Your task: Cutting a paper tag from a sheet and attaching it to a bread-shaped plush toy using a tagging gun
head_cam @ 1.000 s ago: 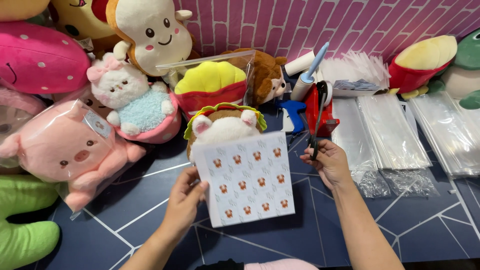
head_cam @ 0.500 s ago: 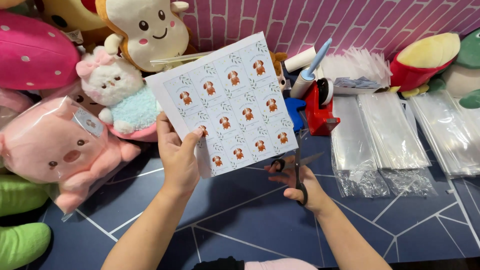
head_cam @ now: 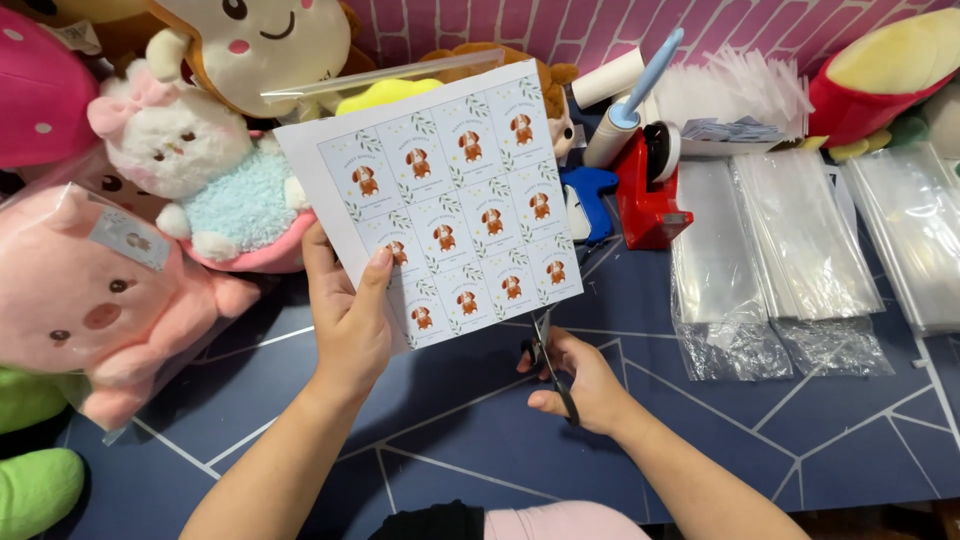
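Tabletop (head_cam: 450, 440) is dark blue, pale-lined; pink brick wall (head_cam: 620, 25) behind.

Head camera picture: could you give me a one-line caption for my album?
Left hand holds up a sheet of puppy stickers while the right hand brings scissors to its lower edge, among plush toys.

It looked like a small packing workshop for plush toys: bagged stuffed animals (head_cam: 95, 300) crowded the left of the frame, stacks of clear plastic bags (head_cam: 800, 235) lay at right, and a red tape dispenser (head_cam: 655, 195) stood upper centre on the dark blue table (head_cam: 450, 430).
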